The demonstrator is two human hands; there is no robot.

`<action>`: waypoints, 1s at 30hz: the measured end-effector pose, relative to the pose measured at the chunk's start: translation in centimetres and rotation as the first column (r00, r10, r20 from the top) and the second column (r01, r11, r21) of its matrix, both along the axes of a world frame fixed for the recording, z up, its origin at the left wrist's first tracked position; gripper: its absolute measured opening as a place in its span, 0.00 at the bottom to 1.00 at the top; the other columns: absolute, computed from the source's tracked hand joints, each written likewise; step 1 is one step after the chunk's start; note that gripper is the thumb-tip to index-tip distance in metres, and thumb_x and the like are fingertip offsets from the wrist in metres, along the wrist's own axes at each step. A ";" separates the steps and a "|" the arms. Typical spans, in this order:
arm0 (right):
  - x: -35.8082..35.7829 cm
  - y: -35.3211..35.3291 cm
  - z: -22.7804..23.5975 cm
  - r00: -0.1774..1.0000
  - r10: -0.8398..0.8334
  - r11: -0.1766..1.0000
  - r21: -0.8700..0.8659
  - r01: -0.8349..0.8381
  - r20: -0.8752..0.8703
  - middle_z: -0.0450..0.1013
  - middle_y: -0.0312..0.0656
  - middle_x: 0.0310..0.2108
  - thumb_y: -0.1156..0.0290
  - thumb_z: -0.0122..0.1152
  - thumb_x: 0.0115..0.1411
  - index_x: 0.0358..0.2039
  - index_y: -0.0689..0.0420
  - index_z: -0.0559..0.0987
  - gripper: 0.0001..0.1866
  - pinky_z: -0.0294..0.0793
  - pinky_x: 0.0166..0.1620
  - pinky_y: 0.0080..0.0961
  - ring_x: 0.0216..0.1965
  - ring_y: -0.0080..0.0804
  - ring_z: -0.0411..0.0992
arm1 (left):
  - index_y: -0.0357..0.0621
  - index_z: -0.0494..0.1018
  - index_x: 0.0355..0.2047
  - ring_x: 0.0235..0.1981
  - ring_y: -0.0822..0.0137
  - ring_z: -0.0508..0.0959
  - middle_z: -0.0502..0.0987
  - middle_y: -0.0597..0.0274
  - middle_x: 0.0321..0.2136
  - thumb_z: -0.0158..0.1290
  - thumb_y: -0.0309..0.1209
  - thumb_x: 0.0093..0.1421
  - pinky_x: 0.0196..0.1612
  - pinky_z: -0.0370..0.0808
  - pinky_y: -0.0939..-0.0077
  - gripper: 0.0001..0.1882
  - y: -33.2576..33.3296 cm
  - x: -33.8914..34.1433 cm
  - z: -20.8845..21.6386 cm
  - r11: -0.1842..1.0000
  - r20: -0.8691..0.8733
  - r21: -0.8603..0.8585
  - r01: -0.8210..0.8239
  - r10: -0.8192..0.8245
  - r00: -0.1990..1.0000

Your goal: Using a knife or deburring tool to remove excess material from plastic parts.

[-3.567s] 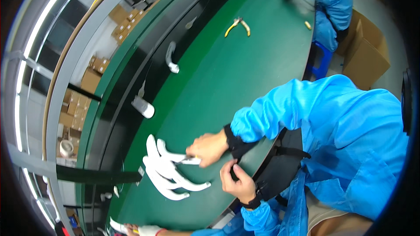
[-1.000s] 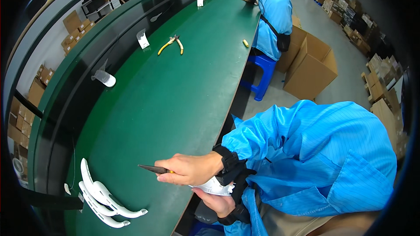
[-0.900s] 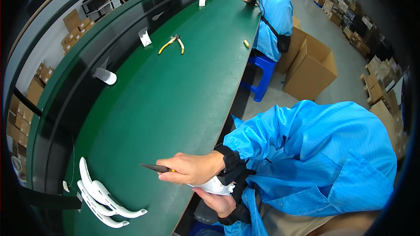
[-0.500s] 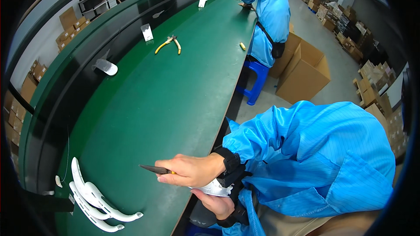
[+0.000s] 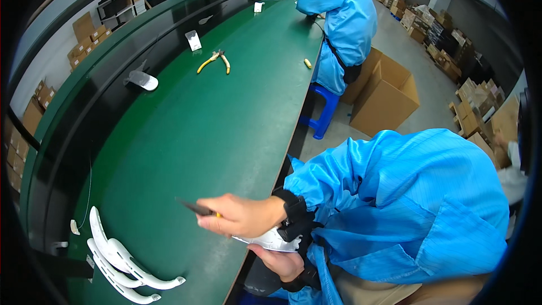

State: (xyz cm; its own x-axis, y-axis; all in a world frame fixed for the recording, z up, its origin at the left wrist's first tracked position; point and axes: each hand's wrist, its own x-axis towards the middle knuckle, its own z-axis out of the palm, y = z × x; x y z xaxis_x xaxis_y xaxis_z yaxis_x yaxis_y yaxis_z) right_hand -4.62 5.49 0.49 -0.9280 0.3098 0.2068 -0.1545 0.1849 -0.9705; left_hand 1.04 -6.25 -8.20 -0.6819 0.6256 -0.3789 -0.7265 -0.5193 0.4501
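Note:
My right hand (image 5: 241,216) is closed round a dark pointed tool (image 5: 197,208). A bit of yellow shows at its grip, and its tip points left over the table; its kind is not clear. Just below, my left hand (image 5: 280,263) holds a white moulded part (image 5: 275,241) near the table edge, thumb along its rim. The right hand and wrist cover part of that piece. Several curved white parts (image 5: 116,257) lie together on the green table (image 5: 217,135) at the near left.
Yellow-handled pliers (image 5: 214,62) lie open farther up the table. White pieces (image 5: 144,80) stand along the dark back ledge. A small yellow object (image 5: 307,63) sits by the right edge. Beyond it, a co-worker in blue (image 5: 344,28) sits beside a cardboard box (image 5: 384,99).
My right hand has shifted slightly left with the tool, now blurred, uncovering more of the white part. The left hand stays nearly still. The co-worker has bent farther over the table.

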 end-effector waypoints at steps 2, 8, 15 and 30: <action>0.1 0.6 0.4 0.999 -0.035 0.999 -0.023 0.035 -0.003 0.65 0.41 0.16 0.63 0.47 0.68 0.32 0.62 0.66 0.14 0.63 0.23 0.32 0.17 0.33 0.65 | 0.42 0.52 0.64 0.52 0.60 0.72 0.67 0.56 0.56 0.32 0.56 0.69 0.54 0.71 0.67 0.35 -0.2 -0.1 -0.4 1.000 -0.019 0.005 0.026 -0.026 0.999; 1.2 0.8 0.4 0.995 -0.046 0.995 0.087 0.039 0.085 0.66 0.45 0.18 0.62 0.47 0.68 0.32 0.62 0.66 0.15 0.64 0.25 0.34 0.19 0.36 0.64 | 0.42 0.50 0.65 0.53 0.60 0.71 0.66 0.55 0.57 0.31 0.56 0.69 0.57 0.68 0.67 0.35 0.0 -0.7 -1.0 0.997 -0.128 0.075 0.022 -0.013 0.992; 0.3 0.2 -1.4 0.998 -0.053 0.995 0.092 0.049 0.033 0.65 0.45 0.17 0.63 0.48 0.68 0.32 0.62 0.65 0.15 0.63 0.23 0.34 0.18 0.37 0.64 | 0.40 0.47 0.67 0.63 0.56 0.62 0.57 0.53 0.64 0.31 0.56 0.69 0.64 0.60 0.62 0.37 -0.2 -1.2 -0.4 1.000 -0.153 0.005 0.021 -0.020 0.988; -0.9 0.7 -1.6 0.997 -0.073 0.987 0.141 0.071 0.010 0.64 0.47 0.14 0.64 0.48 0.67 0.31 0.63 0.65 0.15 0.62 0.22 0.37 0.16 0.42 0.64 | 0.30 0.51 0.62 0.50 0.56 0.73 0.70 0.44 0.50 0.38 0.40 0.69 0.56 0.69 0.63 0.29 -3.2 -0.4 -2.4 0.962 -0.448 -0.126 0.242 -0.273 0.851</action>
